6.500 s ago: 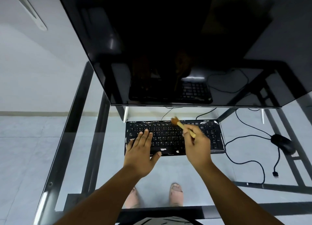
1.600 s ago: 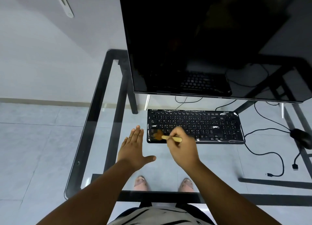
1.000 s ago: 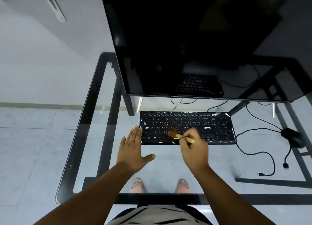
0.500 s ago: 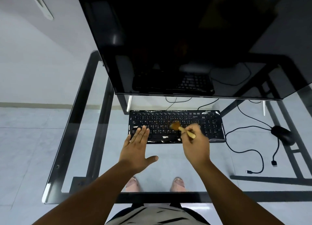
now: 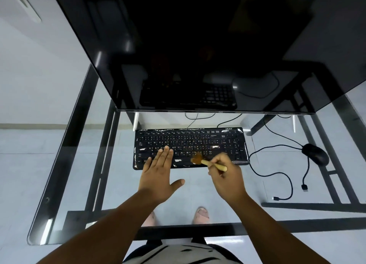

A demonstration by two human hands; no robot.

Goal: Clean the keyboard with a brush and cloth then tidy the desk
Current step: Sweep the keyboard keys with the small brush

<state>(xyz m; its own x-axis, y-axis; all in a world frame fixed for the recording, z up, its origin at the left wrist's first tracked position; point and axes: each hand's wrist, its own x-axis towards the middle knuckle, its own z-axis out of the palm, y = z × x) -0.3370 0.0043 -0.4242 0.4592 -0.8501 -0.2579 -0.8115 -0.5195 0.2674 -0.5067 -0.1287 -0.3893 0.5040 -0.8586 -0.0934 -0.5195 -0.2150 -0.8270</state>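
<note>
A black keyboard [image 5: 198, 141] with white smears lies on the glass desk [image 5: 79, 164] below the monitor. My right hand [image 5: 225, 176] grips a small wooden-handled brush [image 5: 208, 161]; its brown bristles touch the keyboard's bottom row near the middle. My left hand [image 5: 160, 172] lies flat with fingers together, fingertips resting on the keyboard's left front part, thumb spread out over the glass. No cloth is in view.
A large dark monitor [image 5: 198, 46] overhangs the back of the desk. A black mouse [image 5: 315, 154] sits at the right with loose cables [image 5: 277, 176] trailing toward the keyboard. The desk's black frame [image 5: 188, 229] runs along the near edge.
The brush has swept from the keyboard's left end to its middle and down to the bottom row. My left hand has moved forward from the glass onto the keyboard's left front.
</note>
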